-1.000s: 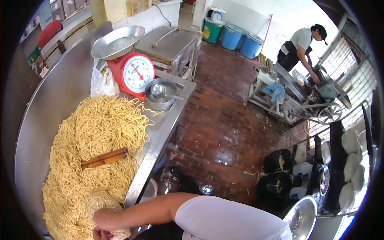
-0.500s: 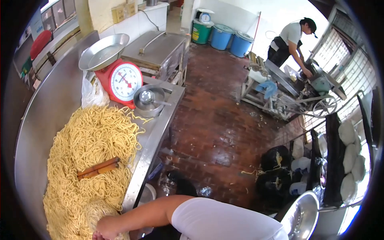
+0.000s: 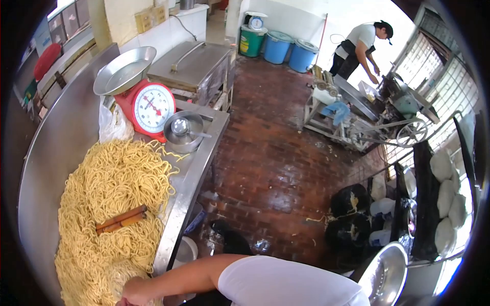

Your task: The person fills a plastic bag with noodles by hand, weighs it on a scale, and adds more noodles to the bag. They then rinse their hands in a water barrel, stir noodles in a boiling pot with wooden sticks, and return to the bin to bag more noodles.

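A large heap of yellow noodles (image 3: 109, 178) fills the near part of a steel-walled table (image 3: 43, 168). My right hand (image 3: 137, 290) is low over the heap, its fingers bent at a clear plastic bag (image 3: 122, 273) with noodles in it. The fingertips are partly cut off by the bottom edge. A small patch of skin beside them may belong to my left hand, too little to make out. Two brown wooden sticks (image 3: 121, 220) lie side by side on the noodles. Behind the heap stands a red dial scale (image 3: 153, 108) with a metal pan (image 3: 125, 71).
A metal bowl (image 3: 184, 143) with a ladle sits right of the scale. A co-worker (image 3: 357, 48) stands at a machine (image 3: 403, 102) at the back right. Lidded buckets (image 3: 278, 48) line the back wall. At the bottom right is a steel basin (image 3: 383, 275).
The view has shifted slightly. The co-worker is more upright, with hands raised off the machine. My right hand remains at the plastic bag.
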Tool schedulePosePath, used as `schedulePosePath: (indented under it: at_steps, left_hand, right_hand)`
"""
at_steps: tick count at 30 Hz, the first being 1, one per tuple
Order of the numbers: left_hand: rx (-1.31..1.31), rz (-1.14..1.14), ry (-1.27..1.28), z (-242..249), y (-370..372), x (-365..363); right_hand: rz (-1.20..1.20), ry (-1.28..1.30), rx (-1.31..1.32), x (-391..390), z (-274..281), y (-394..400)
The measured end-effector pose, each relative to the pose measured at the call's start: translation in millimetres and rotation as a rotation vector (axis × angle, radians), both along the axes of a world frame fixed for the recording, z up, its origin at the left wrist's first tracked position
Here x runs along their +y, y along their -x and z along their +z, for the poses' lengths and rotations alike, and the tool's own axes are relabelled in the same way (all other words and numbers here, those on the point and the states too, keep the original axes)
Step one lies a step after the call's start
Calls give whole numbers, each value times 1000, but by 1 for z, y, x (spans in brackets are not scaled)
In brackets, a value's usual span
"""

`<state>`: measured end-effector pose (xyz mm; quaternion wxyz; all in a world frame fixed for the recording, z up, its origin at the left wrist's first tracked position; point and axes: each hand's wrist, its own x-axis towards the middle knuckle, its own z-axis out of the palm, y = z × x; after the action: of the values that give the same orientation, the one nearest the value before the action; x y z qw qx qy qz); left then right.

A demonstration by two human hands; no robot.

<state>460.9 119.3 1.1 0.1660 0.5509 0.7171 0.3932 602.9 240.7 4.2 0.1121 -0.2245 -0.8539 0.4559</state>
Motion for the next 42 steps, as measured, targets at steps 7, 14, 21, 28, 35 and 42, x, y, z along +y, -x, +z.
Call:
schedulePosePath:
  at_steps: [7,14,21,28,35,42]
  left_hand:
    - [494,-142,-141,28,-40,15]
    - [471,18,-283,0,-41,23]
    - [-54,98,-284,-100,30,6]
    - [43,76,-241,-60,3,13]
    - [-165,121,-250,-97,34,-10]
    - [-46,72,-280,-60,1,0]
  right_hand:
    - [-180,134,179,11,-18,10]
    - [-233,107,185,11,7,17]
    - [-26,-11,169,3,14,10]
    - [-200,5,344,2,-3,42]
    - [-398,968,318,-19,-16,92]
    - [-198,633,241,-20,11,35]
